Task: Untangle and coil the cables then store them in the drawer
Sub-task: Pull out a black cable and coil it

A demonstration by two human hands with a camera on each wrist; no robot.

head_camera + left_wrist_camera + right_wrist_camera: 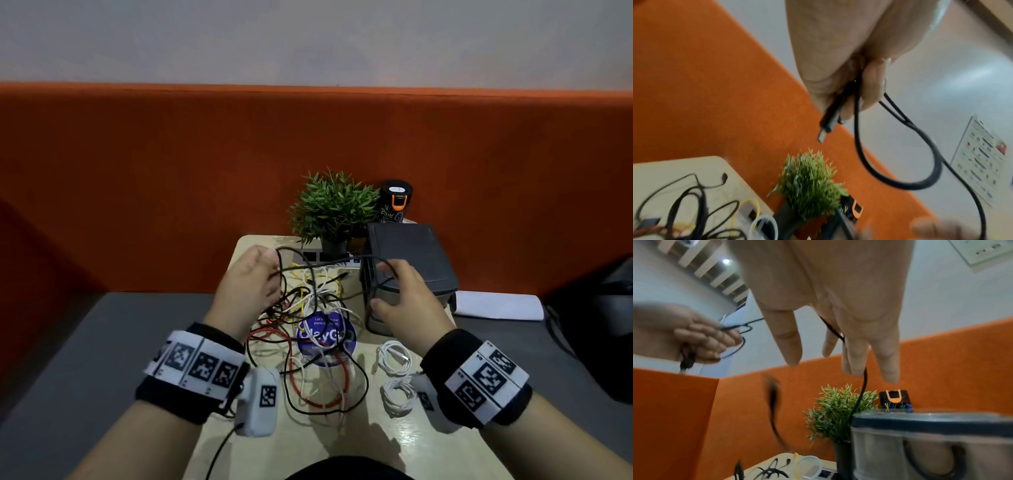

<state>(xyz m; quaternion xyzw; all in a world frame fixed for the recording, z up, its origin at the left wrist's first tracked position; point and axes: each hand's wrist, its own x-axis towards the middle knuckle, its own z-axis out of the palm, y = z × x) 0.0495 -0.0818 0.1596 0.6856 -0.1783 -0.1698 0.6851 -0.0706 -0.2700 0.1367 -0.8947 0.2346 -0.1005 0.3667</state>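
**Third cable in hand, most of the tangle still to go**

I'm coiling a black cable point(929, 164): my left hand point(251, 284) is clamped on its plug end and a couple of finished loops, raised over the far left part of the table point(404, 442). The free run crosses to my right hand point(406, 301), whose fingers are straight and spread, with the cable draped between them rather than gripped. My hands are apart, the line strung between them in front of the drawer unit point(409, 270).

By my reckoning the job is early. Two white coils point(394, 373) lie finished near the table's right edge, one behind the other, not yet stored. The tangle point(308, 329) of black, red, white and yellow cables still sprawls across the middle of the table, over a round blue sticker point(327, 337).

The drawer unit stands at the far right corner. Through its translucent front I can't tell whether anything is inside, nor whether a drawer is pulled out. Beside it, along the far edge, sit a potted plant point(332, 209) and a black bottle point(395, 202).
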